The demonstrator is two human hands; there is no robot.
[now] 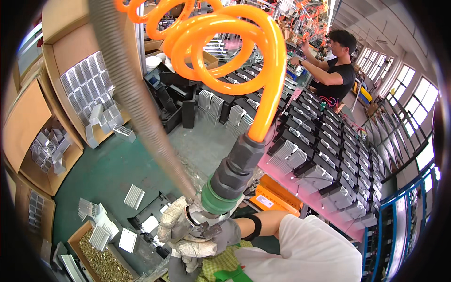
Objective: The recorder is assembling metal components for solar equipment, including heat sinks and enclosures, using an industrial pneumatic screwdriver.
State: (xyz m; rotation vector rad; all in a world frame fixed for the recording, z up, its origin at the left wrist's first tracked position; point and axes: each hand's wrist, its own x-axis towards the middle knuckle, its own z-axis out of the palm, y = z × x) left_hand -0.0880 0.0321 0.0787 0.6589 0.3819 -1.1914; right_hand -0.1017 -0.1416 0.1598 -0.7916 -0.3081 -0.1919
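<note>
My right hand (229, 233), in a grey glove with a black band at the wrist, grips a tape-wrapped air-driven power tool (190, 225). An orange coiled air hose (270, 98) and a grey corrugated hose (141, 103) run into the tool's top. My left hand (181, 271), also grey-gloved, shows only in part below the tool; its fingers are hidden. Beside the tool lies a black housing (152, 209) with light metal pieces on it. The tool's tip is out of sight. Left of that are loose finned aluminium heat sinks (134, 196) and a pale metal plate (128, 240).
A cardboard box of small brass-coloured screws (101, 258) stands at the lower left. Large cartons of heat sinks (87, 84) line the left. Rows of black housings with heat sinks (324, 155) fill the right, near an orange box (277, 195). A co-worker (333, 70) stands beyond.
</note>
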